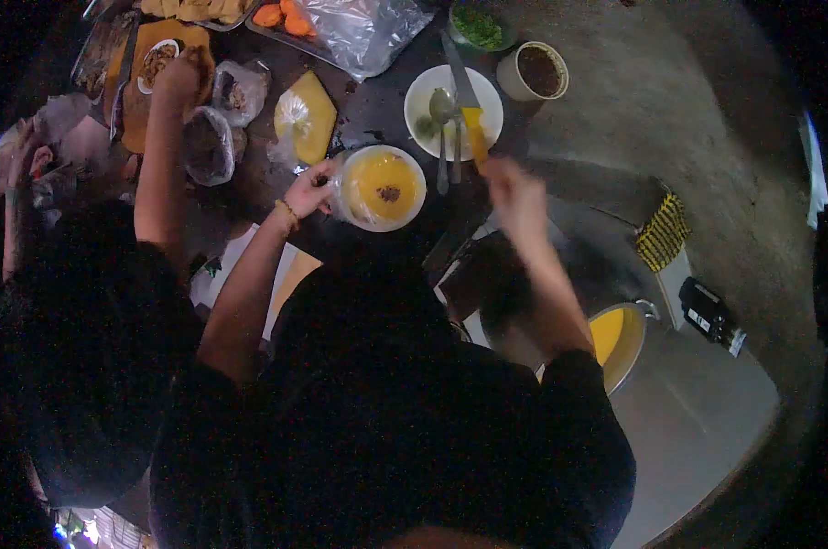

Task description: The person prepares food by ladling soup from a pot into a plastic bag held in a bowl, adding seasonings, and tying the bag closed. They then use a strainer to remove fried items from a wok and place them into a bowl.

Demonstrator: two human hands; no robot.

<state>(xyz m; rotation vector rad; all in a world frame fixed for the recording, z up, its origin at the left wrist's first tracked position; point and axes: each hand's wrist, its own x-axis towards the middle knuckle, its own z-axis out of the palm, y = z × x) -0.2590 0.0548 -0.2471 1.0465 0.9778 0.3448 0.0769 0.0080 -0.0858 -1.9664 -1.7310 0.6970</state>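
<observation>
**Head view: your left hand on the tub, your right at the yellow-handled knife**

The clear tub (377, 226) sits on the dark table just ahead of you, holding a yellow filling (366, 172) with a small dark heap (389, 194) in its middle. Your left hand (308, 190) has its thumb and fingers curled against the tub's left side, gripping it. Your right hand (516, 192) is blurred at the end of the handle of the knife (474, 133); you cannot tell from this whether it grips. The blade lies over a white plate (421, 87), beside spoons (441, 105).

The step in hand looks like dressing that yellow filling. Your next move probably calls for a level tub under the left hand and a right hand working clear of the spoons.

Beyond the plate stand a container of dark brown stuff (516, 87) and chopped greens (478, 29). A pot (635, 352) of yellow liquid is near your right forearm; at your left, a co-worker's hand (180, 80) reaches a small bowl (146, 84).
</observation>
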